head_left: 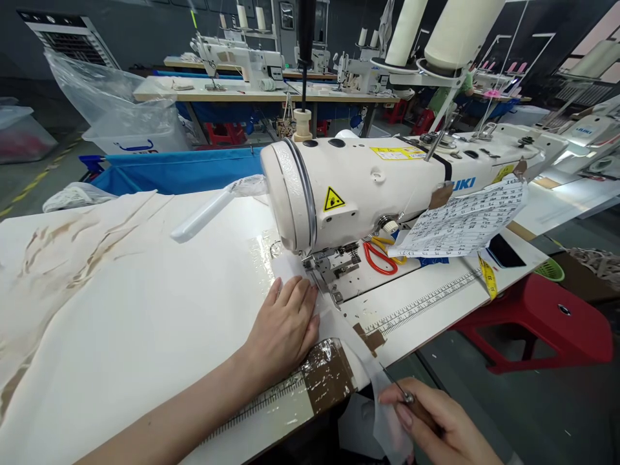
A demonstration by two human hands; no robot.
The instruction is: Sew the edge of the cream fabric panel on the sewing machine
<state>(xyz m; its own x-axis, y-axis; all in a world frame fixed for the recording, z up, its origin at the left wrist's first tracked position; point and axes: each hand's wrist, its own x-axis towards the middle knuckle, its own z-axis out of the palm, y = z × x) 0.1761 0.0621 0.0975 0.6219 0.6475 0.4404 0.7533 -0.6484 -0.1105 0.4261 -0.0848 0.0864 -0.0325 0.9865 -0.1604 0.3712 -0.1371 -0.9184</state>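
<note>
The left hand point(285, 326) lies flat on the cream fabric point(121, 303), fingers together and pressed down just near of the presser foot point(322, 274) of the white sewing machine point(387, 187). A narrow white strip of cloth point(358, 352) runs from under the foot toward the near edge of the table point(436, 323) and hangs over it. The right hand point(436, 429), low at the near right, is closed around a slim tool with a brown handle and a thin metal tip point(394, 386) (probably an awl or seam ripper, though the blur makes it hard to tell), and its fingers also touch the hanging strip.

The fabric spreads wide across the left of the table, with brownish streaks toward the far left. Brown tape patches point(329, 374) sit at the near table edge, beside a ruler printed on the surface. Right of the needle area lie orange-handled scissors point(380, 258), a printed paper sheet point(465, 223) taped to the machine, a yellow measuring tape point(488, 278) and a dark phone point(506, 250). A red stool point(542, 323) stands right of the table. Farther back are a blue bin point(179, 171) and more sewing machines on benches.
</note>
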